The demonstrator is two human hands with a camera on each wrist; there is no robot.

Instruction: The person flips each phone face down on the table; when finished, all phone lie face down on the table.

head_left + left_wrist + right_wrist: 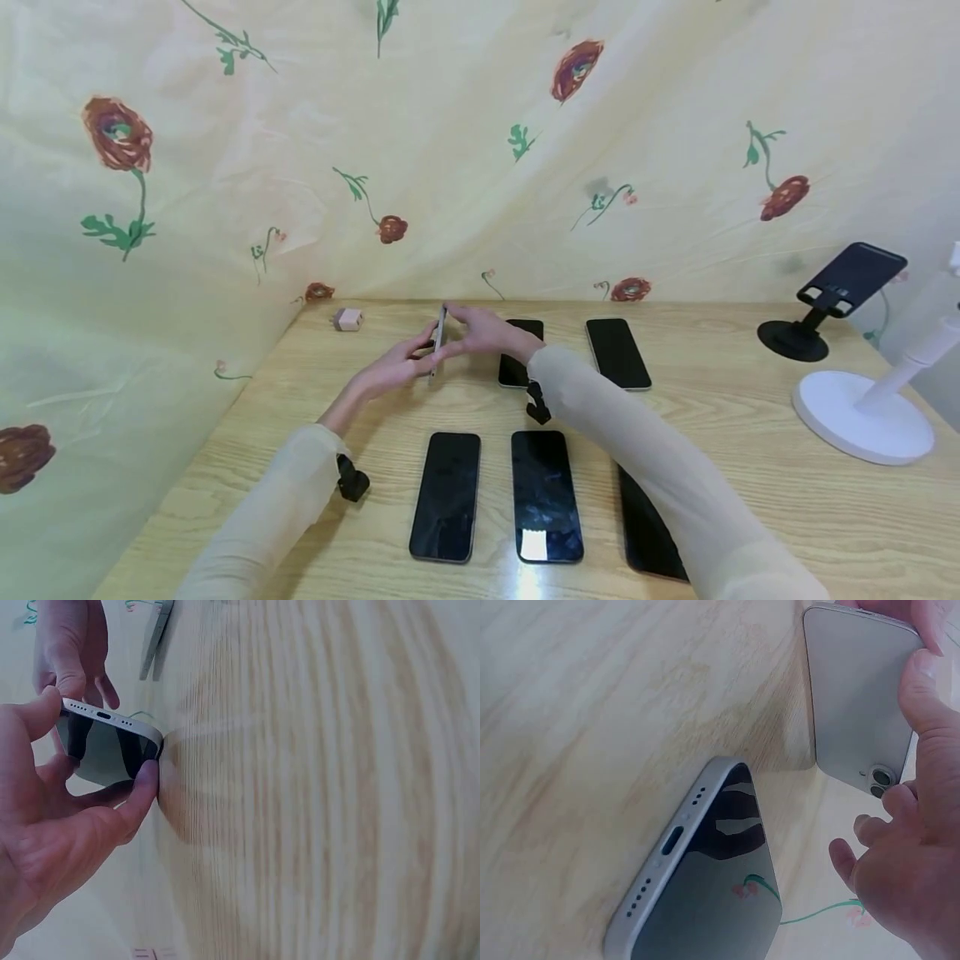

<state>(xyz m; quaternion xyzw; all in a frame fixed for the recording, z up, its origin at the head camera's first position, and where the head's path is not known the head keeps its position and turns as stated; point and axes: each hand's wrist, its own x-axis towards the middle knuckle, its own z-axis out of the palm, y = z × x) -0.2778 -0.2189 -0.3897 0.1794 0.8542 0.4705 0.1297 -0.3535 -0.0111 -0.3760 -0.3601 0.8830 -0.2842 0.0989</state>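
Counter point(720, 408): wood-grained, five other smartphones point(445, 497) lying on it.
Right hand point(487, 331): its grip holds the pale-backed smartphone point(859, 690) toward the camera end.
Left hand point(390, 367): its grip holds the port end, nearer the person.
Pale-backed smartphone: between both hands, near the counter's back edge; on its side, long axis front to back.
Charger plug point(347, 319): near the back left corner.

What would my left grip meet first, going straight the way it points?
The phone it holds; beyond that, apparently your right grip, on the phone's other side, though depth is hard to judge.
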